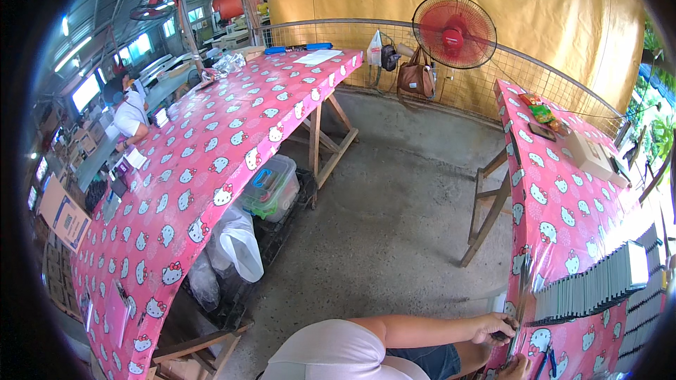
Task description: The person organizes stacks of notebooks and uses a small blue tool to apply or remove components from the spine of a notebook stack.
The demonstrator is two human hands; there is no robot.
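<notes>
My left arm reaches across to the edge of the right-hand table [542, 211], covered in pink cartoon-print cloth. My left hand [495, 328] is closed round a small dark object [501, 336], mostly hidden by the fingers. Just below it, my right hand [516, 367] shows only in part at the same edge. Its fingers are bent together, and what they hold, if anything, is hidden. Blue-handled pliers [548, 363] lie on the cloth beside my right hand. Beyond them stands a long row of thin, dark-edged pieces [591, 287], with more stacked behind it [644, 302].
A larger pink-covered table [204, 141] curves along the left, with a lidded plastic box [271, 186] and plastic bags [236, 246] underneath. A cardboard box [591, 158] sits on the right table. At the back are a red fan [454, 32] and brown bag [416, 79]. Another person [132, 116] stands far left.
</notes>
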